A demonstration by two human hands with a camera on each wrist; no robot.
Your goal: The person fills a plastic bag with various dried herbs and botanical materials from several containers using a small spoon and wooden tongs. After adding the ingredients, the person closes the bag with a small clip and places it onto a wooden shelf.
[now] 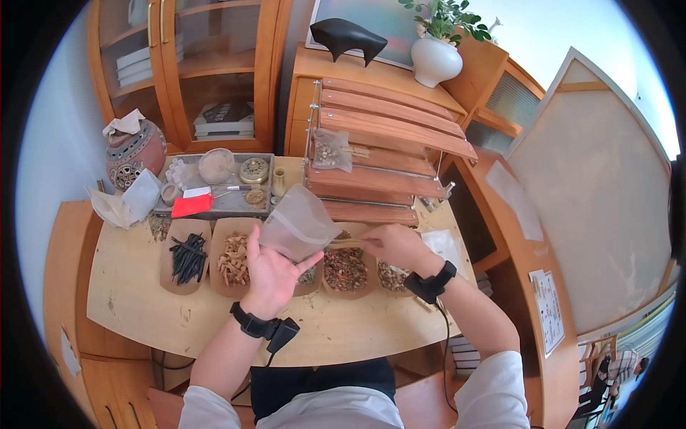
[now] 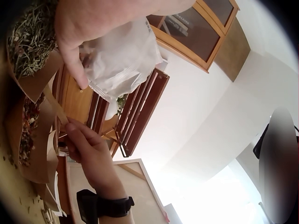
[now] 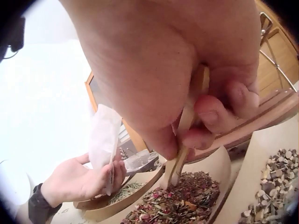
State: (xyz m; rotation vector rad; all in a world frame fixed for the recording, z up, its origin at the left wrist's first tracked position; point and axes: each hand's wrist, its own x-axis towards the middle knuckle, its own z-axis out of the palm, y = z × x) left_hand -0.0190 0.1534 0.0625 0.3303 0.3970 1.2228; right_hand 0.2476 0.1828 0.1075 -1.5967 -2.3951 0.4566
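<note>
Wooden tongs [image 3: 187,121] in right hand [image 1: 400,249], tips at herbs [image 3: 175,205] (right wrist view)

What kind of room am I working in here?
Probably a small home studio or workshop for herbs or incense: open trays of dried plant bits line the table, with a glass-door bookcase and a potted plant behind.

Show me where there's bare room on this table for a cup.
The table has bare wood left of the tray of black sticks, and a scrap-strewn strip between the tray row and the front edge. Crowding: the loaded grey tray and slatted rack behind, both hands over the middle.
</note>
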